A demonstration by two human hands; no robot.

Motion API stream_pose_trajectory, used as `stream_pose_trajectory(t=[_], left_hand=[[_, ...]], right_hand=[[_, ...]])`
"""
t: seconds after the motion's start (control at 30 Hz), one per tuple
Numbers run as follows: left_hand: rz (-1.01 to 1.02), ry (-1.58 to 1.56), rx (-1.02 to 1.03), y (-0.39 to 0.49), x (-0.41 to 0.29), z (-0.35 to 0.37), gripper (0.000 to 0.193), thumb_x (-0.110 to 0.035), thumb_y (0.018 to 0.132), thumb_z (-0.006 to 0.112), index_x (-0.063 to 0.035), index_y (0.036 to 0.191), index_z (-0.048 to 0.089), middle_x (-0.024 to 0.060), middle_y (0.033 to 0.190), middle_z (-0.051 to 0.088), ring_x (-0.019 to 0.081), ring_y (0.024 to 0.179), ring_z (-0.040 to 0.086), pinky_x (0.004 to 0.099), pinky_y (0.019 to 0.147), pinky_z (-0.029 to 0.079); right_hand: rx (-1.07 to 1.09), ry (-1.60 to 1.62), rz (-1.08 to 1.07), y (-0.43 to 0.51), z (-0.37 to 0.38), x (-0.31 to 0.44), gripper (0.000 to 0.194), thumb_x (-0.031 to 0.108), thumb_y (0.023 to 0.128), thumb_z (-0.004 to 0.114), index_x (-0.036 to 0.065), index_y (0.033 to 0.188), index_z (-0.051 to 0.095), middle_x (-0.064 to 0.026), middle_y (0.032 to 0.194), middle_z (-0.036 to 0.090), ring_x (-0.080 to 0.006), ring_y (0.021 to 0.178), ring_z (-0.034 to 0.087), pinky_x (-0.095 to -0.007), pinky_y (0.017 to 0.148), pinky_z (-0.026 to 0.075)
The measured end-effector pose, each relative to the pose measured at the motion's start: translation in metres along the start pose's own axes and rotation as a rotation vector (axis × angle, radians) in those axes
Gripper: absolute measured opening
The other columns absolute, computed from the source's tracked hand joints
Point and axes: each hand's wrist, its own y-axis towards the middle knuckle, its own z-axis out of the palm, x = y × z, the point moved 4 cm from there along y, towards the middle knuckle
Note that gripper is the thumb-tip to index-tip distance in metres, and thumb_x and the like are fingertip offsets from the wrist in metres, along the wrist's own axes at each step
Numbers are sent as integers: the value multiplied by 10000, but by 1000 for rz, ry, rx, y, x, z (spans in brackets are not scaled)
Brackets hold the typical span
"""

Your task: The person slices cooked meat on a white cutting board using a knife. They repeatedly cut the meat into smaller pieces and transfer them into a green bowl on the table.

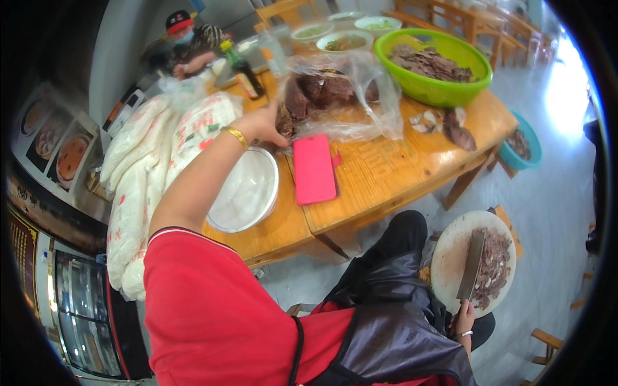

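Stretched over the wooden table, my left hand point(264, 124) has its thumb and fingers around the near end of a dark piece of cooked meat point(285, 121); its fingertips are partly hidden. Larger chunks of dark meat point(321, 94) lie beside it in an open clear plastic bag point(379, 113). Low on the right, my right hand point(464, 316) grips the handle of a cleaver point(471, 265). The cleaver's blade rests on a round white chopping board point(446, 251), alongside a pile of chopped meat point(495, 270).
On the wooden table point(386, 178) are a pink phone case point(315, 170), a white bowl point(244, 193), a sauce bottle point(244, 72) and a green basket point(434, 89) of sliced meat. White plastic packages point(140, 193) stand left. A blue basin point(524, 144) sits beyond; a masked person point(193, 48) is behind.
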Motion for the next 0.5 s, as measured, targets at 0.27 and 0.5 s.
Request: stream_pose_trajectory(t=[0.27, 0.5], left_hand=[[-206, -529, -233, 8, 61, -32, 1089, -339, 635, 793, 19, 1469, 191, 226, 1199, 587, 288, 1032, 631, 409, 857, 510], [-203, -434, -135, 9, 108, -17, 782, -445, 744, 761, 34, 1300, 491, 181, 1170, 621, 266, 1033, 630, 377, 870, 496]], right_hand=[[19, 25, -5, 1, 2, -6, 387, 446, 977, 459, 77, 1011, 569, -25, 471, 441, -137, 331, 447, -268, 282, 355], [-5, 22, 58, -3, -1, -2, 396, 419, 990, 452, 39, 969, 560, -33, 469, 444, -134, 324, 465, -262, 277, 358]])
